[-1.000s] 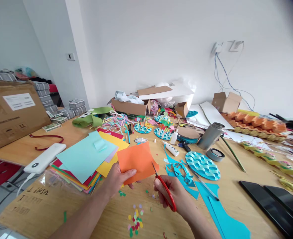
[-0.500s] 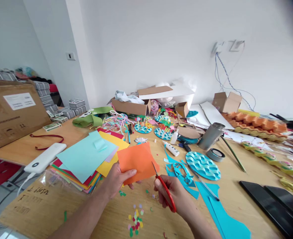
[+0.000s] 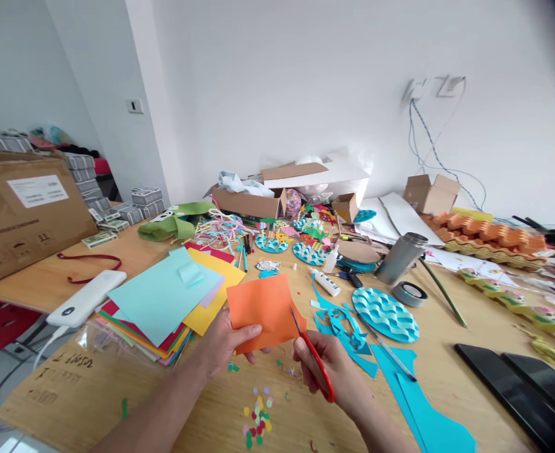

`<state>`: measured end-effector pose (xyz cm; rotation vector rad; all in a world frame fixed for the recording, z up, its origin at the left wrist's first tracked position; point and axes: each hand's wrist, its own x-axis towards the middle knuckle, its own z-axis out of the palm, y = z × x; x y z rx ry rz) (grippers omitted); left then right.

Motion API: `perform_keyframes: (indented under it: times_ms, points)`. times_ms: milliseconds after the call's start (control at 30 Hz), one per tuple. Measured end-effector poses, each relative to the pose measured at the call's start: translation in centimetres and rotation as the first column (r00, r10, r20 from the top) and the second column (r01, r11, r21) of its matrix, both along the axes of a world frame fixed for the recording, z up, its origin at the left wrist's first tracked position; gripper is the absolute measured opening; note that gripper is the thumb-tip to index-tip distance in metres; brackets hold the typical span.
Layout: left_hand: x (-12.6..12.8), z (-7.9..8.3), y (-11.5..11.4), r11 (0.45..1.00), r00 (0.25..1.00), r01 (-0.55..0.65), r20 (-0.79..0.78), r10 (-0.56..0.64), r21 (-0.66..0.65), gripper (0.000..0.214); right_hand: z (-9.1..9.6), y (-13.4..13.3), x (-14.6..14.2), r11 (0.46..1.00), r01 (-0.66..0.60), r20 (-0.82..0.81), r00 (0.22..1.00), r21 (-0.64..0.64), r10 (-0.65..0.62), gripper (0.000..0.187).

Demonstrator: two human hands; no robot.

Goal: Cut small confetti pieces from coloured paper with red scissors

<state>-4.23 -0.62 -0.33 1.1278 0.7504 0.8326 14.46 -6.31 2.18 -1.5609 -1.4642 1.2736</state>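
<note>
My left hand (image 3: 225, 345) pinches the lower left edge of an orange paper sheet (image 3: 263, 308), held just above the wooden table (image 3: 70, 390). In my right hand (image 3: 327, 371) are red-handled scissors (image 3: 313, 358), their blades pointing up at the sheet's right edge. Small coloured paper dots (image 3: 257, 420) lie on the table below both hands. A stack of coloured paper (image 3: 164, 302) with a light blue sheet on top sits left of my left hand.
Blue paper cut-outs (image 3: 353, 333), a wavy blue disc (image 3: 385, 305), a glue bottle (image 3: 325, 282), a tape roll (image 3: 409, 293) and a metal flask (image 3: 400, 257) lie to the right. A white power bank (image 3: 86, 297) and cardboard boxes (image 3: 22, 207) sit left. Black tablets (image 3: 518, 384) lie at the far right.
The orange sheet and both hands have dropped slightly in the view. The scissors' blades stay at the sheet's right edge.
</note>
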Motion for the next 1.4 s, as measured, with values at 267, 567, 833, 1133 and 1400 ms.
perform_keyframes:
  times_ms: [267,567,833,1133,1400]
  points:
    - [0.1,0.2,-0.1,1.000,0.999,-0.027,0.016,0.028,-0.015,0.037,-0.1,0.1,-0.1,0.999,0.041,-0.032,0.999,-0.028,-0.042,0.042]
    - [0.2,0.0,-0.2,1.000,1.000,0.016,0.011,-0.016,-0.006,0.042,-0.5,0.1,0.0,1.000,0.005,-0.040,0.999,-0.010,-0.005,0.046]
    - [0.2,-0.1,-0.4,0.999,0.999,0.051,-0.009,-0.051,-0.003,0.040,-0.5,0.1,0.2,1.000,0.014,-0.082,0.997,-0.027,-0.016,0.047]
    - [0.3,0.2,-0.4,0.998,0.999,0.035,0.023,-0.034,-0.048,0.046,-0.7,0.1,-0.4,0.994,0.106,-0.061,0.992,-0.034,-0.108,0.051]
    - [0.2,0.2,-0.4,0.996,0.997,0.075,0.024,-0.074,-0.041,0.044,-1.0,0.0,-0.2,0.997,0.071,-0.123,0.990,-0.021,-0.073,0.048]
